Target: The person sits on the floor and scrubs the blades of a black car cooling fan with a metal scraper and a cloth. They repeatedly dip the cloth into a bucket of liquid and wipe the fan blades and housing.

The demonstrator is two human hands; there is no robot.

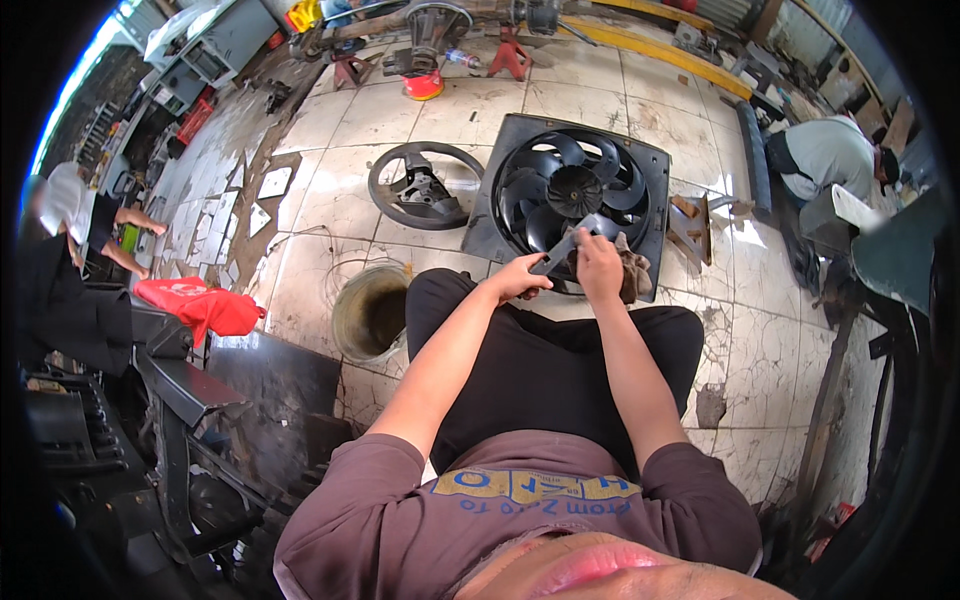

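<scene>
Between my hands is a narrow grey strip-like part, tilted up toward the right, its exact kind unclear. My left hand is closed on its lower end. Higher up, my right hand has its fingers closed on the same part. A crumpled brown rag shows beside my right hand; whether that hand touches it I cannot tell. Just beyond my hands lies a black radiator fan in its square shroud, partly covered by them. To its left a bare steering wheel rests on the tiles.
A bucket stands by my left knee. Metal brackets lie right of the fan. Red jack stands and a red tin are at the back. One person bends over at right; another is at far left.
</scene>
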